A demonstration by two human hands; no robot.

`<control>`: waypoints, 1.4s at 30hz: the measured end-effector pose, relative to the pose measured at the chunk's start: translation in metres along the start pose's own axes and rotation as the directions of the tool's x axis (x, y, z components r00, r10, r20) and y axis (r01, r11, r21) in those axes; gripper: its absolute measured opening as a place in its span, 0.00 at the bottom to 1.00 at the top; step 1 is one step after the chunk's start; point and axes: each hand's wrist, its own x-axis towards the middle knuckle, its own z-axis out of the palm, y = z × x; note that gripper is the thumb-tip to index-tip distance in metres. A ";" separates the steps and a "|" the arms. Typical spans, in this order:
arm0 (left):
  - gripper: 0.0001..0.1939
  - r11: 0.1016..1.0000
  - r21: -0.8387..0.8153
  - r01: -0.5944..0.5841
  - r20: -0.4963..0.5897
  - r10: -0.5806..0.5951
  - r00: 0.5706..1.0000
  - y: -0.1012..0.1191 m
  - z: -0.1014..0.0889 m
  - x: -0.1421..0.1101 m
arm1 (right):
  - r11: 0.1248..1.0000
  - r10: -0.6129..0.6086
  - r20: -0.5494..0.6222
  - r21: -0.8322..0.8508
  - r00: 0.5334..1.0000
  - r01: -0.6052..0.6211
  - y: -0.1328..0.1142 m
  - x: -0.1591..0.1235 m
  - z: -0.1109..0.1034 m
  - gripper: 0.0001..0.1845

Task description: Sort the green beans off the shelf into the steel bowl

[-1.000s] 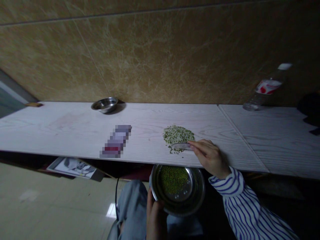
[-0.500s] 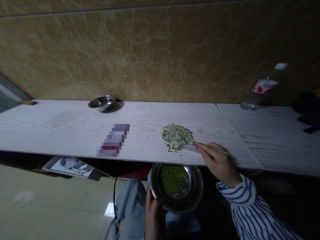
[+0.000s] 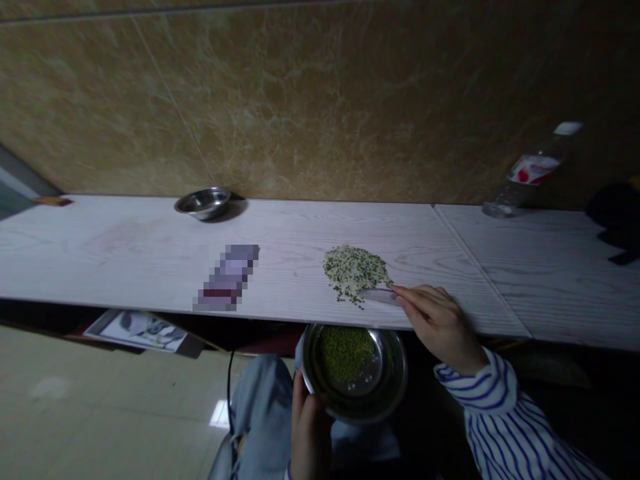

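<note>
Flat scraper (image 3: 379, 295) pinched in the right hand (image 3: 440, 323), long axis sideways, tip pointing left into green-and-white grains (image 3: 356, 270) on a pale wood surface (image 3: 290, 240); left hand (image 3: 311, 427) grips a metal bowl (image 3: 393, 383). Marbled wall (image 3: 310, 100) behind.

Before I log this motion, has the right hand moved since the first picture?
Yes, the right hand has moved to the right, closer to the tabletop seam.
</note>
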 end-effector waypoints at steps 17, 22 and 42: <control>0.30 0.999 0.012 -0.049 0.056 0.048 0.997 0.001 -0.002 -0.001 | 1.000 0.031 0.000 -0.006 1.000 -0.031 0.000 -0.006 0.001 0.13; 0.33 0.998 0.020 -0.054 0.041 0.053 0.998 0.001 0.000 -0.002 | 1.000 -0.007 0.023 0.011 1.000 0.007 -0.005 -0.007 0.001 0.12; 0.34 1.000 -0.001 -0.027 0.016 0.027 1.000 0.001 -0.002 0.000 | 1.000 0.012 0.018 0.025 1.000 -0.012 -0.009 -0.007 0.009 0.13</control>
